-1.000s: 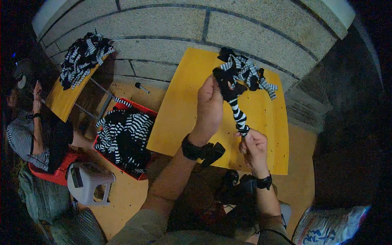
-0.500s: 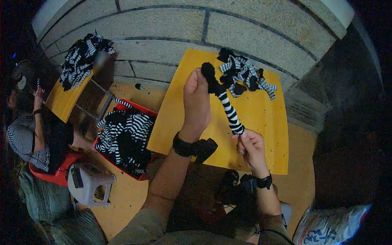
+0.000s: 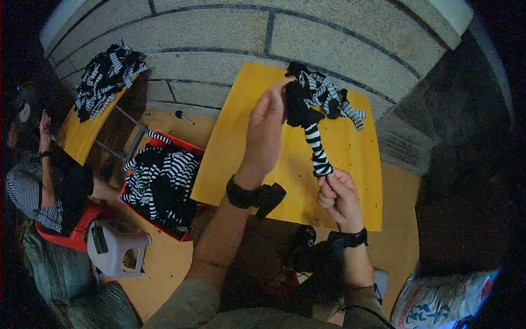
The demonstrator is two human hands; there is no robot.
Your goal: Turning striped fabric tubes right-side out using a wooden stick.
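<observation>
In my right hand (image 3: 341, 200), thumb and fingers pinch the lower end of a black-and-white striped knit tube (image 3: 314, 143). It stretches up over the yellow table to a dark fuzzy black end, which overlaps the pile behind. My left hand (image 3: 267, 129) is beside that black end, fingers extended upward and palm turned toward it. Whether the fingertips touch the black knit I cannot tell. A pile of similar striped and black knit pieces (image 3: 329, 96) lies at the far side of the yellow table (image 3: 235, 126).
A red crate (image 3: 143, 220) heaped with striped pieces stands on the floor to the left. Beyond it, a person (image 3: 41, 181) sits by another yellow table (image 3: 82, 137) with a second pile. A grey plastic stool (image 3: 118, 247) stands near; a white sack (image 3: 444, 301) lies lower right.
My left hand has gone from closed around the black end to extended fingers. The black end looks wider and hangs lower beside it. My right hand keeps its pinch.
</observation>
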